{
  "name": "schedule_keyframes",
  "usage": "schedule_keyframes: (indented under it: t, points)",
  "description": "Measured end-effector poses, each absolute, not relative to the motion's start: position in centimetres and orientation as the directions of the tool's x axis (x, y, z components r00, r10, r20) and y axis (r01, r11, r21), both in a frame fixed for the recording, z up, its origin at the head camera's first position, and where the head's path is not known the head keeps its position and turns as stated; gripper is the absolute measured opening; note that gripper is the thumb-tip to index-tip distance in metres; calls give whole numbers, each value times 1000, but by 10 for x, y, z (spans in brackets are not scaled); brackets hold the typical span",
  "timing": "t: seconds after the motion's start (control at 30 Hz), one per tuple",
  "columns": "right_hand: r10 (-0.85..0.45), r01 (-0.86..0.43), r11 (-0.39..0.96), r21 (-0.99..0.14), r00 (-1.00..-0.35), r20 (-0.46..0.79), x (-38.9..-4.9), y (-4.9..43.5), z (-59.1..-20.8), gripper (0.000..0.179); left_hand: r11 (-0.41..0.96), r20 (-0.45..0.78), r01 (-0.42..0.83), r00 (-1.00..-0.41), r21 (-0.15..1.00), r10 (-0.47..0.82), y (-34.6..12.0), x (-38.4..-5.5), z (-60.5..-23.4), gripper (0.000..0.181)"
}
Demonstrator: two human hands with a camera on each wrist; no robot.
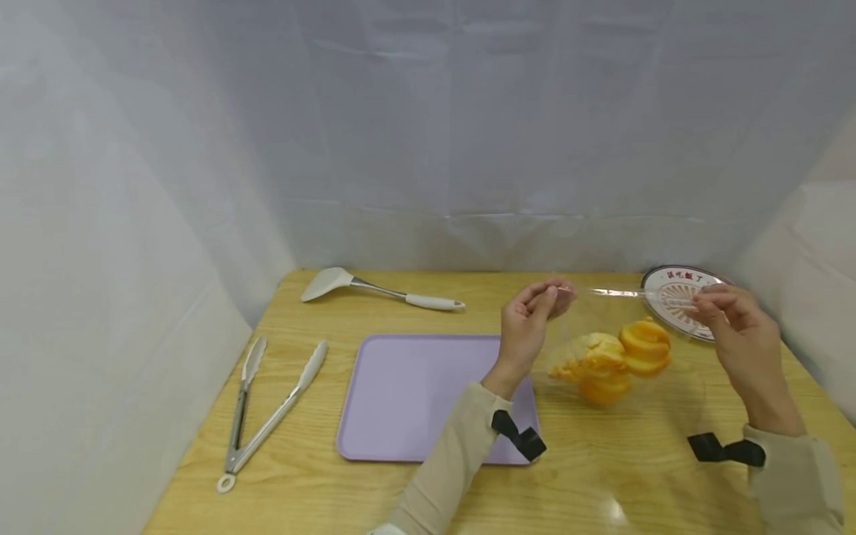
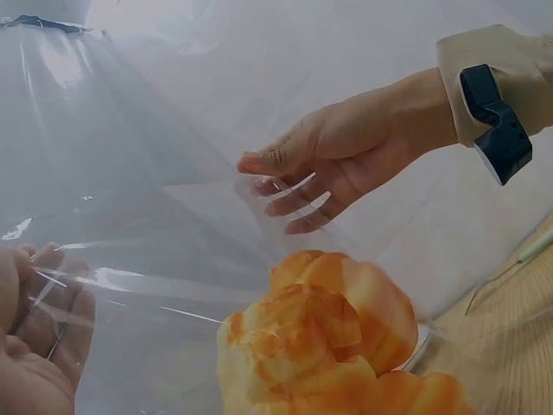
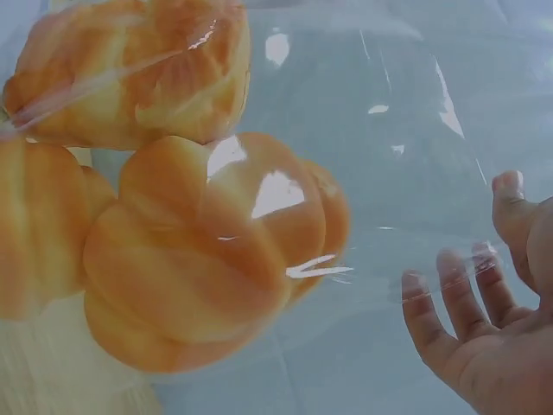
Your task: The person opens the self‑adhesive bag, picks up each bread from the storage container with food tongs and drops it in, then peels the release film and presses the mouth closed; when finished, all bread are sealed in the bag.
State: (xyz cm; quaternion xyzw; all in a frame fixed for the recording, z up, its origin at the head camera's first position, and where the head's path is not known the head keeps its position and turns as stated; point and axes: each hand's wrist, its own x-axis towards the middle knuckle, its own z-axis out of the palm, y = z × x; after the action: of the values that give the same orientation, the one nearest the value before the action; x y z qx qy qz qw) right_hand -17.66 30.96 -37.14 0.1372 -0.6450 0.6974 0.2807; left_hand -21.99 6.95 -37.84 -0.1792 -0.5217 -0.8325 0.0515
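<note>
A clear plastic bag (image 1: 611, 293) hangs between the two hands, its upper edge drawn out nearly straight. My left hand (image 1: 524, 327) pinches the left end of that edge. At the other end, my right hand (image 1: 745, 338) pinches the film between thumb and fingers; the left wrist view also shows this right hand (image 2: 354, 151). Several golden-brown bread rolls (image 1: 643, 348) lie together low in the bag. Seen close in the right wrist view, a lobed bread roll (image 3: 199, 251) shows through the shiny film. How far the bag's mouth is parted I cannot tell.
A purple tray (image 1: 414, 394) lies left of the bag, partly under the left forearm. Spread tongs (image 1: 267, 423) rest at the table's left, and a white-headed turner (image 1: 374, 286) at the back. Behind the right hand is a patterned plate (image 1: 669, 282). White sheeting surrounds the wooden table.
</note>
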Motion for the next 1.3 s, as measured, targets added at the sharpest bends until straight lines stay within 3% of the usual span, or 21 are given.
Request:
schedule_keyframes:
  t: [0.1,0.37,0.6,0.8,0.97,1.07,1.2,1.3]
  points:
    - [252,-541,66,-838,-804,539,-176,307,-366,22,-440,360,282,-927,852,102,69,-221,-378,28]
    - [300,-540,66,-839,-791,533,-173,301,-352,16,-433,406,319,-906,843,123,68,-228,-380,28]
    - [379,-323,404,-856,-792,478,-170,302,-344,22,-394,437,364,-893,844,109,66,-233,-379,27]
    - [296,-357,328,-875,-840,454,-166,305,-340,17,-405,433,358,-894,841,110,63,-235,-378,28]
    - [195,-384,117,-916,-895,400,-166,309,-342,19,-434,419,335,-901,836,113,62,-236,-378,29]
    - [178,-377,76,-923,-906,384,-167,309,-346,18,-428,411,336,-907,839,94,62,-237,-379,29]
    - [203,-403,101,-909,-886,416,-168,303,-350,18,-416,428,371,-902,831,51,62,-238,-381,29]
    - [344,-392,166,-905,-837,426,-170,293,-352,20,-411,450,399,-892,820,32,63,-237,-382,29]
